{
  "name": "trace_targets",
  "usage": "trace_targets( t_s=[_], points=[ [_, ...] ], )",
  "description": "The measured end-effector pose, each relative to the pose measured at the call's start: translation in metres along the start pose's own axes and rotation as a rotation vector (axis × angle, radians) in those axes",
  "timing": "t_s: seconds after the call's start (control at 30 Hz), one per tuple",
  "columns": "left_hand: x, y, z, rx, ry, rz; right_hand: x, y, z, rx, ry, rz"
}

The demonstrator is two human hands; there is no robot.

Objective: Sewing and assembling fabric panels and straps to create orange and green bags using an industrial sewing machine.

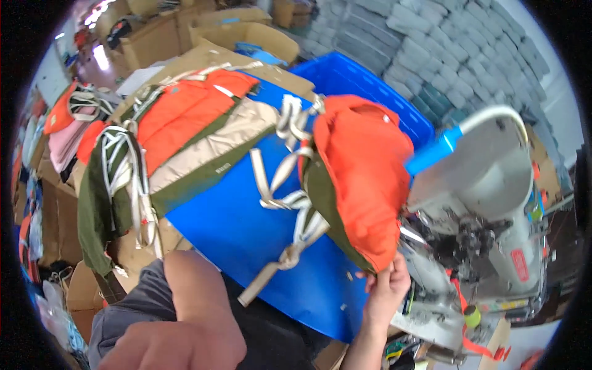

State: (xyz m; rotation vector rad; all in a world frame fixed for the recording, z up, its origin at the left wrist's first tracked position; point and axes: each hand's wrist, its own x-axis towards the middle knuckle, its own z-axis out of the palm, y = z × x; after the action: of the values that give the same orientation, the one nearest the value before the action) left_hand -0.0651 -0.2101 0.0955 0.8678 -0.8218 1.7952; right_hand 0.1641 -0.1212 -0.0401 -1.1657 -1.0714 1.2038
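An orange and olive-green fabric piece (367,179) with knotted white tapes (296,203) lies bunched over the blue work surface (216,222), close to the sewing machine. My right hand (387,283) pinches its lower corner between thumb and fingers. Close to the lower edge is my left hand (179,345), above my lap and away from the fabric. Its fingers are blurred and cut off by the frame, so their pose is unclear. To the left lies a stack of similar orange, beige and green pieces (191,142), white tapes hanging off its side.
A grey sewing machine (481,185) stands at the right, with a blue-wrapped white tube (435,151) above it. Behind the work surface is a blue plastic crate (364,74). Cardboard boxes (246,37) and grey stacked bundles (444,55) fill the back.
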Motion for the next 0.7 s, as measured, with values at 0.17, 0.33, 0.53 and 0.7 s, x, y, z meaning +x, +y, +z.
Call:
trace_targets(
  t_s=[0.17,0.33,0.53,0.7],
  points=[
    [-0.005,0.021,-0.016,0.642,-0.312,-0.035,0.0,0.005,0.002,-0.089,0.0,-0.068],
    [0.004,0.021,-0.004,0.673,-0.447,0.183,0.007,0.005,0.003,-0.066,-0.009,-0.127],
    [-0.007,0.035,-0.008,0.709,-0.305,-0.125,0.01,0.008,0.001,-0.096,-0.034,-0.082],
    [0.009,0.021,-0.022,0.666,-0.463,-0.091,0.012,0.007,-0.005,-0.106,-0.059,-0.079]
  ],
)
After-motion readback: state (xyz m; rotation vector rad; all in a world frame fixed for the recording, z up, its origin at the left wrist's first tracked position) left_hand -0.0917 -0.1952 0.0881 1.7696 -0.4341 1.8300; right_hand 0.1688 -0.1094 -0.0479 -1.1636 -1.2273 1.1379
